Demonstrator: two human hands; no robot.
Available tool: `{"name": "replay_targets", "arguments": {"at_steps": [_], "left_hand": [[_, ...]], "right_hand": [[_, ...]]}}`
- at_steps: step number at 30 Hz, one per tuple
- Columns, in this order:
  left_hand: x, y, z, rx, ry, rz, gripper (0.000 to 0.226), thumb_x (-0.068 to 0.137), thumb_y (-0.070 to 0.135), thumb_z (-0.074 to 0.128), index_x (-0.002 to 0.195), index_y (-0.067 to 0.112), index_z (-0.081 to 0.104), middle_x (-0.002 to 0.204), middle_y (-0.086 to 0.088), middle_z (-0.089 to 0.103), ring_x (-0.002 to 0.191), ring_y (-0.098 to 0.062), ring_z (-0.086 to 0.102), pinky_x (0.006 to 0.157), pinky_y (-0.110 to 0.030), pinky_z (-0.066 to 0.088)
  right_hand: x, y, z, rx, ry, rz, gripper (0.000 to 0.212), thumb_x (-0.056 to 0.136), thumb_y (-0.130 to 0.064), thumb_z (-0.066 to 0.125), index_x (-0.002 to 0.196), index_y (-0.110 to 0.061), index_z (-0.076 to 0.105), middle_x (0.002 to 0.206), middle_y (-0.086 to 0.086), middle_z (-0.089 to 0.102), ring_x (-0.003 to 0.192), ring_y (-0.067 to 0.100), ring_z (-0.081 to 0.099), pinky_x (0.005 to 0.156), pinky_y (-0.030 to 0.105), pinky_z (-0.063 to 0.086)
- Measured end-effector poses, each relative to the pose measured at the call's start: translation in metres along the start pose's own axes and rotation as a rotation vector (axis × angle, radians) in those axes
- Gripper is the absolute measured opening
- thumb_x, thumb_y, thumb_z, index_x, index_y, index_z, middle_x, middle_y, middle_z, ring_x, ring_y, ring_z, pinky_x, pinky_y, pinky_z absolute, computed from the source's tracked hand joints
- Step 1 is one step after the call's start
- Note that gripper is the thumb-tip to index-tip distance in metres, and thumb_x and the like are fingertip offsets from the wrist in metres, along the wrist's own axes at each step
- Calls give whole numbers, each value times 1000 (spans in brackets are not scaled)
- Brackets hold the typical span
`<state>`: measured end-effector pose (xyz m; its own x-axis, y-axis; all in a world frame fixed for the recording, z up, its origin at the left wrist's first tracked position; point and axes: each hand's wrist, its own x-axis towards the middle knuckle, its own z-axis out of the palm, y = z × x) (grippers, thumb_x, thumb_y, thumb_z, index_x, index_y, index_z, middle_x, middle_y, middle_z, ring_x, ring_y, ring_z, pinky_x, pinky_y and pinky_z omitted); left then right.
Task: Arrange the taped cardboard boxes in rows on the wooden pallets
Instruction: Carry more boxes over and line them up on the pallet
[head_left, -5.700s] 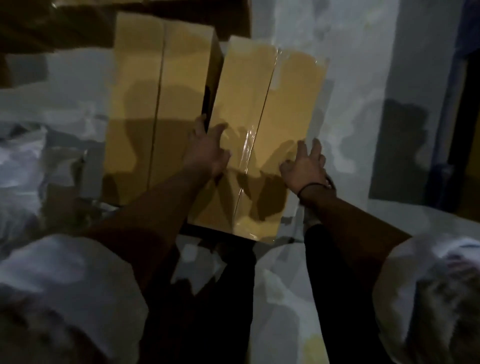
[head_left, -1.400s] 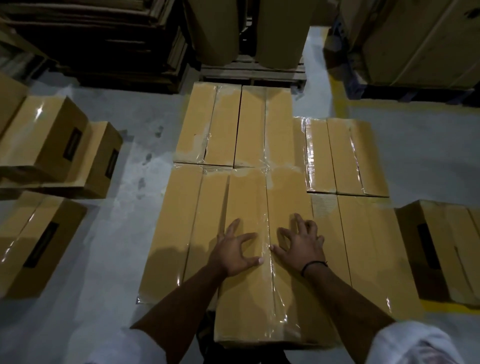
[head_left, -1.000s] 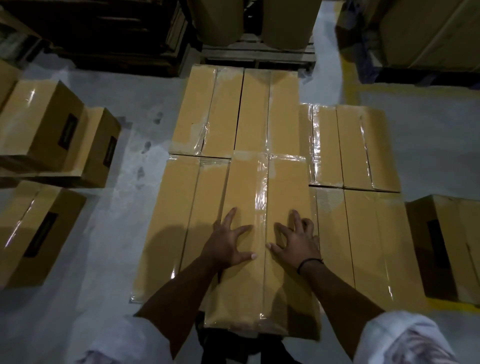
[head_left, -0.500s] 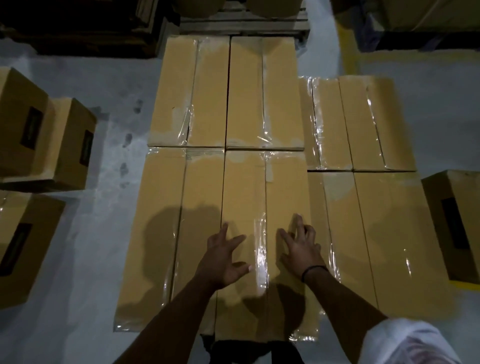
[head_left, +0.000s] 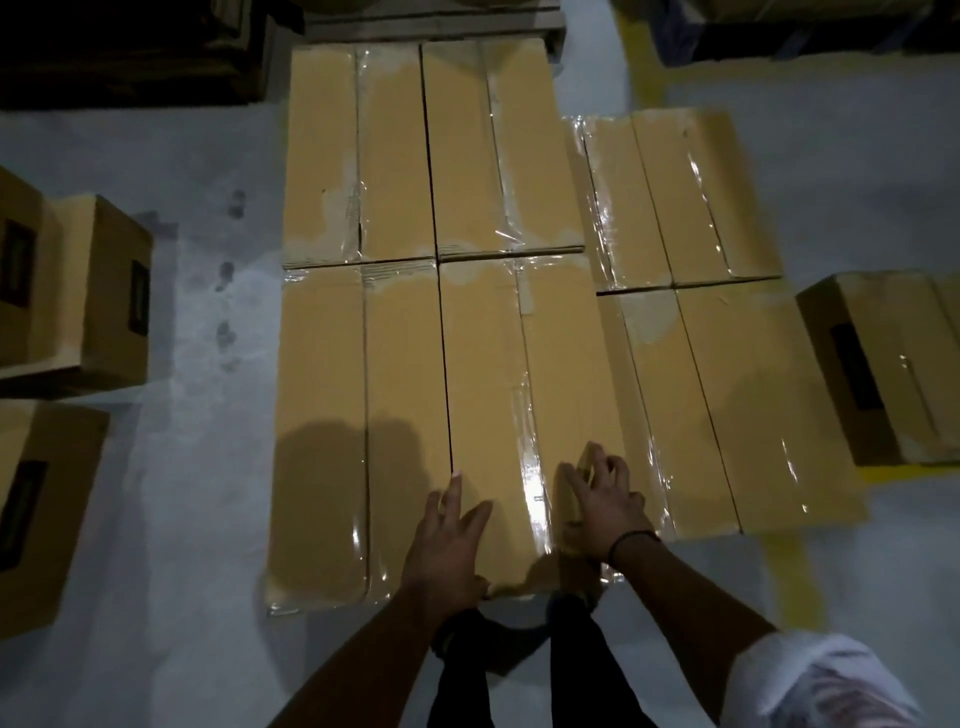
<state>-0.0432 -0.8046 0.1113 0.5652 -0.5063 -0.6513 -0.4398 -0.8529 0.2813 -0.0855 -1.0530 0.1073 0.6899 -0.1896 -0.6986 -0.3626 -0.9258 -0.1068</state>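
Note:
Several taped cardboard boxes lie flat in two rows in front of me, their tops level. The near middle box (head_left: 524, 395) sits between a near left box (head_left: 358, 415) and a near right box (head_left: 727, 410). My left hand (head_left: 447, 540) lies on the near end of the middle box with fingers spread and straight. My right hand (head_left: 602, 504) rests on the same box's right half, fingers slightly bent, touching the top. Far boxes (head_left: 431, 150) fill the row behind. The pallet under them is hidden.
Loose boxes stand on the grey floor at the left (head_left: 98, 291), lower left (head_left: 36, 509) and right (head_left: 893, 369). A wooden pallet (head_left: 431, 21) with goods shows at the top. Yellow floor lines (head_left: 784, 566) run on the right. My legs are at the box's near edge.
The middle box has gone from sticking out toward me to sitting flush in the near row. Both hands slid back toward its near end and stay on its top.

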Motion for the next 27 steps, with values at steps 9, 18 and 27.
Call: {"name": "replay_targets", "arguments": {"at_steps": [9, 18, 27], "left_hand": [[-34, -14, 27, 100, 45, 113, 117, 76, 46, 83, 163, 34, 6, 165, -2, -33, 155, -39, -5, 114, -47, 40], [-26, 2, 44, 146, 125, -7, 129, 76, 53, 84, 163, 27, -8, 165, -18, -28, 154, -41, 4, 111, -45, 45], [-23, 13, 59, 96, 244, -96, 120, 83, 35, 81, 162, 30, -9, 169, -10, -21, 155, -34, 7, 110, -39, 45]], "right_hand": [[-64, 5, 59, 8, -20, 20, 116, 80, -55, 77, 160, -33, -3, 162, 6, -32, 151, 42, -14, 111, 71, 30], [-63, 17, 74, 57, 115, 125, 131, 77, -52, 81, 157, -29, -20, 159, 22, -31, 149, 48, 3, 112, 59, 38], [-60, 34, 77, 246, 149, 122, 140, 70, -51, 88, 159, -28, -18, 164, 19, -6, 148, 40, 13, 119, 51, 28]]}}
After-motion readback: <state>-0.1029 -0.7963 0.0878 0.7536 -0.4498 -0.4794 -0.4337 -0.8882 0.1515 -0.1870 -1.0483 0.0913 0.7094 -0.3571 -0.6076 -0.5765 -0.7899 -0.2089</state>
